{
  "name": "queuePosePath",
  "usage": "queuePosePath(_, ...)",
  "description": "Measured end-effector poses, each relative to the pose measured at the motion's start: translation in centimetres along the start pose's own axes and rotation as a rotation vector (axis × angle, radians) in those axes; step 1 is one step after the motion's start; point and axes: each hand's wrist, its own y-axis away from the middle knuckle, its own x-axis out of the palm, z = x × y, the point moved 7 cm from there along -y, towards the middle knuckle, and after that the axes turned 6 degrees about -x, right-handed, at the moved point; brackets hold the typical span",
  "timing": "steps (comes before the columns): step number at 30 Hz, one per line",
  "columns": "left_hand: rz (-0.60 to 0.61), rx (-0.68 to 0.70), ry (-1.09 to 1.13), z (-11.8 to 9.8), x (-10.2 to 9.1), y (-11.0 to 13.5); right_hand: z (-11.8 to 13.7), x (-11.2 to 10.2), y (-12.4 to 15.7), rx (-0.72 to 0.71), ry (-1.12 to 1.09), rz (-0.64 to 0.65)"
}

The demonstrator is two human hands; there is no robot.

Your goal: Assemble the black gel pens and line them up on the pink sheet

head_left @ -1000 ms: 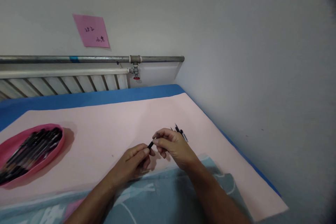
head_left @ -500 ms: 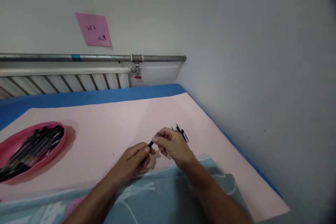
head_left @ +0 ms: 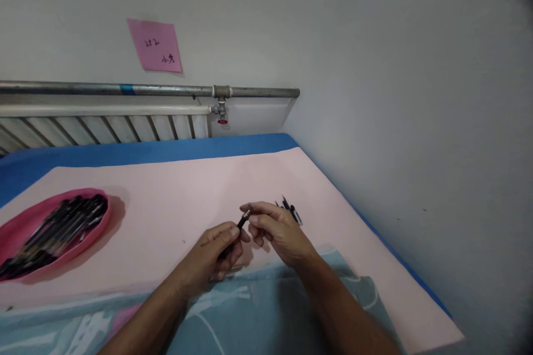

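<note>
My left hand grips a black pen between thumb and fingers, its silver tip pointing up and away from me. Around that tip, the thumb and index finger of my right hand lightly pinch the pen, the index finger reaching past the point. The pen's rear end is hidden inside my left hand. Just beyond my right hand, several black pen parts lie on the pink sheet, partly covered by the fingers; one has a clear end.
A pink basin with several black pens stands at left on the pink sheet. A blue-grey patterned cloth lies under my forearms. Behind are a radiator and pipe; a wall borders the right side.
The silver tip now shows; my right fingers have loosened and the index finger has stretched out above it. The pen points more steeply upward. The view has shifted slightly left.
</note>
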Motion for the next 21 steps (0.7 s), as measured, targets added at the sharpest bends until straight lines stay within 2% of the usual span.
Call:
queuePosePath(5, 0.006, -0.01, 0.005, 0.02, 0.12, 0.04, 0.24, -0.45, -0.03, -0.031, 0.087, -0.064)
queuePosePath(11, 0.009, -0.004, 0.006, 0.02, 0.1, -0.03, 0.29, -0.15, -0.02, -0.032, 0.071, -0.026)
queuePosePath(16, 0.02, -0.01, -0.009, 0.16, 0.18, -0.09, 0.43, -0.69, -0.02, -0.023, 0.135, -0.103)
queuePosePath(21, 0.026, -0.018, -0.013, 0.37, 0.16, -0.18, 0.52, -0.41, -0.08, -0.026, 0.098, -0.044)
